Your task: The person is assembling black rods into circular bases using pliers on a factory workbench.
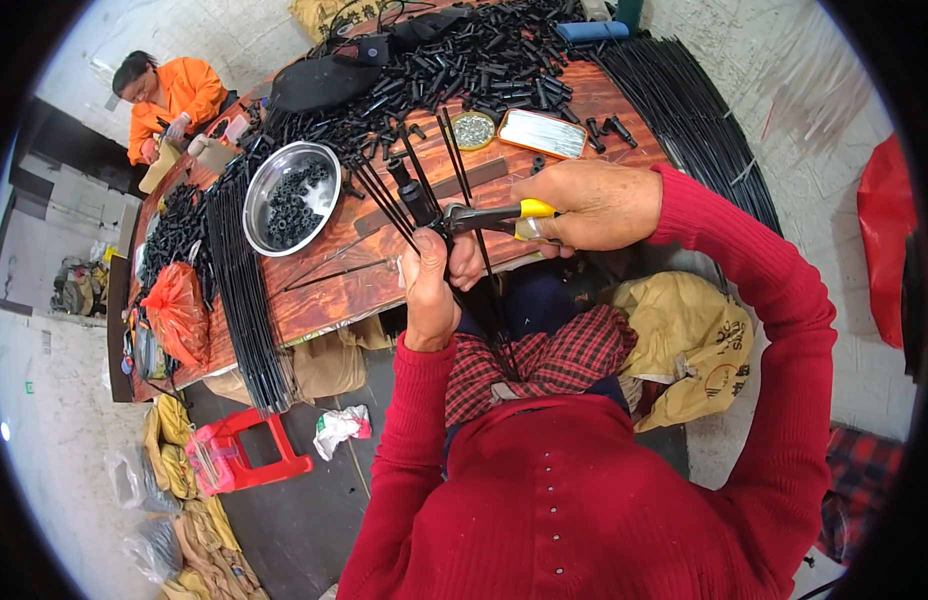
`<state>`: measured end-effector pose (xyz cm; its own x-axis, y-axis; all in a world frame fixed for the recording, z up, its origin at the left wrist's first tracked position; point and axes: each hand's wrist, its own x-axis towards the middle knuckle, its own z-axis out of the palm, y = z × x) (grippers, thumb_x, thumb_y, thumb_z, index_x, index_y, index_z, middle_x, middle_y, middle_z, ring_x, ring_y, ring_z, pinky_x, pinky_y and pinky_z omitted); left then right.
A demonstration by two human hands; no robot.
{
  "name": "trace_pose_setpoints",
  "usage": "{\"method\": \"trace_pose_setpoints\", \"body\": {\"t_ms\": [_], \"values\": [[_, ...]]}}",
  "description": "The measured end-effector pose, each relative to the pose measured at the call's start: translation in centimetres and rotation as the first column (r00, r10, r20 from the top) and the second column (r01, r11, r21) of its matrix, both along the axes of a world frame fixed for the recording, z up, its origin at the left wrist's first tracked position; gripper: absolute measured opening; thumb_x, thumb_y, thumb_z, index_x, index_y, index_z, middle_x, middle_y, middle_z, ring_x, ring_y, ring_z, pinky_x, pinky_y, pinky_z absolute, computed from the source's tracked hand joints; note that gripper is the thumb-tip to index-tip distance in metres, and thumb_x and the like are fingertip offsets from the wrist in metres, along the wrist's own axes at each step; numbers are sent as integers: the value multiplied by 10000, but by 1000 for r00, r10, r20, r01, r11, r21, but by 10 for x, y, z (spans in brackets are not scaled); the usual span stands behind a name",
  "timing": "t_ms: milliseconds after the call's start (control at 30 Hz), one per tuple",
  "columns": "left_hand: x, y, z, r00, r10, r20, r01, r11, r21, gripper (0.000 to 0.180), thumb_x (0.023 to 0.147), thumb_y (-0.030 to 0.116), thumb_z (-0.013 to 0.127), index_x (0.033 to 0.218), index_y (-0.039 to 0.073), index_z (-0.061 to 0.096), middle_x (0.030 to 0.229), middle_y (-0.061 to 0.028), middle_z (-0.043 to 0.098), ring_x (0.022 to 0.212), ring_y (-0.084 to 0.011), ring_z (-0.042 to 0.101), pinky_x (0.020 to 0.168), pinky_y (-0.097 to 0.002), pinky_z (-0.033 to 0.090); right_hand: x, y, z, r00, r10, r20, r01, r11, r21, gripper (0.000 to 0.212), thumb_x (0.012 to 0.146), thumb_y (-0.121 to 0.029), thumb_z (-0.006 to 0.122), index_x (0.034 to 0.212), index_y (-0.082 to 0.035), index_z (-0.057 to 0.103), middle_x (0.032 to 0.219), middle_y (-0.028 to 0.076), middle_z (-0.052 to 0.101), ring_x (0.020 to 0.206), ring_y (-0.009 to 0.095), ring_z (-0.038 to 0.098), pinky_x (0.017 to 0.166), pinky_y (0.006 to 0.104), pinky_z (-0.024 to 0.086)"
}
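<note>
My left hand (431, 300) is closed round what looks like an umbrella frame: a black hub (416, 200) with thin black ribs (456, 155) fanning up and others hanging down toward my lap. My right hand (599, 205) grips end-cutting pincers (489, 216) with yellow handles. Their metal jaws meet the hub beside my left fingers; whether they bite on anything is too small to tell. Close to my right hand lie an orange-rimmed tray (501, 128) of thin silvery pieces and a round dish (491, 122) of small metal parts.
A large pile of black plastic pieces (454, 75) covers the table's far side. A steel bowl (334, 190) of black rings stands left. Rod bundles lie at left (242, 290) and right (689, 120). A co-worker in orange (189, 90) sits far left; a red stool (284, 470) stands below.
</note>
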<state>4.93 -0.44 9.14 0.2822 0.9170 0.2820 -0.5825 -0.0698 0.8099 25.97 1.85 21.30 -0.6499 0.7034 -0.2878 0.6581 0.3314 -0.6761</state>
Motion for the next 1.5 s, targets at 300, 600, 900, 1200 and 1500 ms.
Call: {"method": "trace_pose_setpoints", "body": {"t_ms": [300,600,900,1200,1500], "values": [[14,0,7,987,125,-105,-123,992,25,457,1026,477,408,984,31,497,634,36,321,526,-61,306,460,-214,255,-6,-12,-21,977,-158,142,94,922,376,160,914,-145,572,944,7,536,741,189,643,678,377,652,613,474,501],[2,10,0,985,137,-109,-139,990,-15,576,1022,537,349,1150,-2,509,619,43,320,511,-57,330,456,-211,276,-10,-5,-36,989,-146,-4,139,935,325,207,906,-190,586,955,6,542,807,210,637,790,407,639,683,496,480],[6,4,7,995,82,-59,-85,996,-37,516,1033,499,355,1140,16,501,630,32,337,514,-67,327,455,-213,271,6,4,-8,991,-16,133,-37,923,383,236,906,-220,619,1016,-35,522,780,199,614,800,404,632,658,503,457],[15,0,5,991,102,-92,-100,995,21,521,1014,511,414,1032,0,518,607,44,311,491,-58,310,442,-216,238,7,-3,4,973,15,228,-111,903,415,219,871,-189,640,997,-32,552,790,195,638,796,409,640,671,514,478],[21,-4,8,970,177,-164,-171,984,47,482,1013,522,401,885,62,465,584,46,289,482,-60,310,432,-221,236,3,-9,-7,969,-61,239,-66,867,493,215,854,-169,644,968,-8,560,756,196,636,766,406,641,661,513,482]]}}
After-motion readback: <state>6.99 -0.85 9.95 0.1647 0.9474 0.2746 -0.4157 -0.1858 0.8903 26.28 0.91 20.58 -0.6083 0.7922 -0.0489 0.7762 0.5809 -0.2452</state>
